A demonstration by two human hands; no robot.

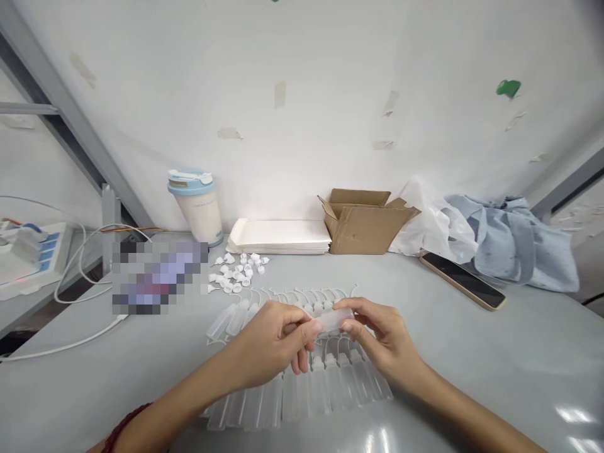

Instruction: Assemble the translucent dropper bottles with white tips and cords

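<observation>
Between my hands a small translucent plastic tube point(336, 319) lies almost level above the table. My left hand point(274, 343) pinches its left end, with the fingertips partly hiding that end. At the right end, the thumb and index finger of my right hand point(384, 336) grip the tube. Beneath my hands are two rows of similar tubes: a back row point(221, 322) partly covered by my left hand, and a front row point(325, 387). Many of these carry caps with thin, curved white tails.
Loose white caps point(238, 274) lie behind the rows. Along the wall stand a cup point(201, 211), a stack of white envelopes point(283, 236), a cardboard box point(365, 229), a plastic bag point(431, 220) and a blue cloth bag point(519, 245). A phone point(462, 280) lies at right, cables point(80, 349) at left.
</observation>
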